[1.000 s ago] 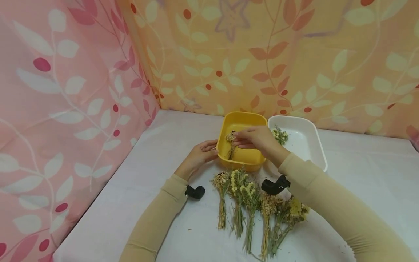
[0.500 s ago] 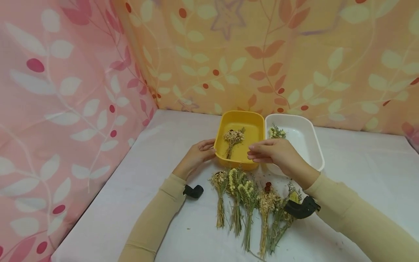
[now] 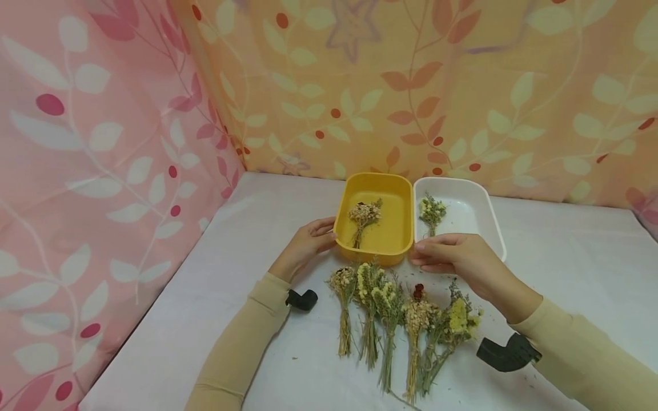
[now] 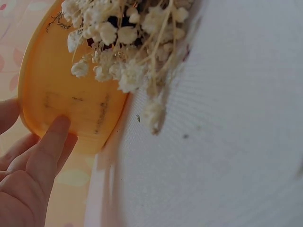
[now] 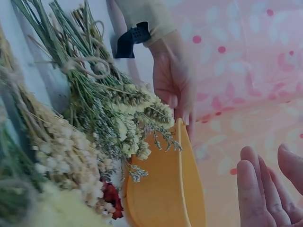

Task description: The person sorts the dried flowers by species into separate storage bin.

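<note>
My left hand (image 3: 310,242) rests its fairly straight fingers against the left side of a yellow plastic box (image 3: 398,228). In the left wrist view a fingertip (image 4: 60,124) touches the box's outer wall. Inside the box lies a bunch of dried cream flowers (image 3: 365,212). My right hand (image 3: 460,257) hovers at the near edge of a white plastic box (image 3: 470,220), fingers extended and holding nothing; the right wrist view also shows bare fingers (image 5: 258,189). A bunch of pale yellow dried flowers (image 3: 432,209) lies in the white box.
Several tied dried bunches lie in a row before the boxes, among them a cream one with a red flower (image 3: 417,311) and a yellow one (image 3: 459,319). Plant crumbs dot the white cloth (image 3: 288,371). Patterned fabric walls (image 3: 308,85) stand behind and left.
My right hand has left the cream bunch in the yellow box and moved right and toward me, to the white box's near edge. The left hand stays at the yellow box.
</note>
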A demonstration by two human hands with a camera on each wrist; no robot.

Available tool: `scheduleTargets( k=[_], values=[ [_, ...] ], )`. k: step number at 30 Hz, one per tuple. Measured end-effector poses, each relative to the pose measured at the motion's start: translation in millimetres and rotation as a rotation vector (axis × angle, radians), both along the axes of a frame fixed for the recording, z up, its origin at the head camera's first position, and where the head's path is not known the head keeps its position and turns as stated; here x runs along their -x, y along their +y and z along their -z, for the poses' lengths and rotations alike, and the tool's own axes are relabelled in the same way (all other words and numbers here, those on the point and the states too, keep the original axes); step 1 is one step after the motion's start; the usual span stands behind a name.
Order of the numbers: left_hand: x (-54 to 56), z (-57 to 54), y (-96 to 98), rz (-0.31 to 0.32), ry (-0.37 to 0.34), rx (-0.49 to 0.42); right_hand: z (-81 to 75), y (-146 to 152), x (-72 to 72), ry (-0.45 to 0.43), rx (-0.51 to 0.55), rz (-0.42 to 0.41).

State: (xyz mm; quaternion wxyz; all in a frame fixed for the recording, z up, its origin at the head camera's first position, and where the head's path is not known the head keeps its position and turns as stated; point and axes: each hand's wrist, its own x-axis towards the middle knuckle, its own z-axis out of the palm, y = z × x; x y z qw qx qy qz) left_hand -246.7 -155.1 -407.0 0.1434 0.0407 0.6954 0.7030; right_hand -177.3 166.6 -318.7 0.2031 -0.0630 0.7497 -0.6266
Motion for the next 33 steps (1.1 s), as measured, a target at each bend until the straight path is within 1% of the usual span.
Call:
scheduleTargets(
  k=[6,13,17,20,23,27,30,33],
  values=[
    [0.4,2.0,-1.2,0.003,-0.002,-0.017,4.1,12.9,-14.3,-0.022,-0.026,0.035],
    [0.5,1.5,-2.3,0.018,-0.005,-0.021,13.2,28.6,-27.8,-0.006,-0.064,0.053],
    [0.6,1.5,-1.3,0.014,-0.007,-0.029,15.5,37.1,-35.9,-0.034,-0.079,0.060],
    [1.1,1.7,-0.9,0.015,-0.004,-0.034,19.0,42.8,-42.9,-0.062,-0.067,0.064],
    [1.3,1.5,-0.5,0.008,-0.007,-0.023,26.5,48.0,-49.1,-0.080,-0.032,0.038],
    [1.3,1.2,-0.4,0.007,-0.009,-0.015,36.0,54.3,-57.2,-0.134,-0.010,0.021],
    [1.5,1.1,-0.6,0.016,-0.008,-0.019,40.8,59.3,-63.6,-0.175,0.000,0.038],
    [2.2,1.0,-0.8,0.020,-0.004,-0.015,46.5,64.7,-70.7,-0.198,0.017,0.036]
  ],
)
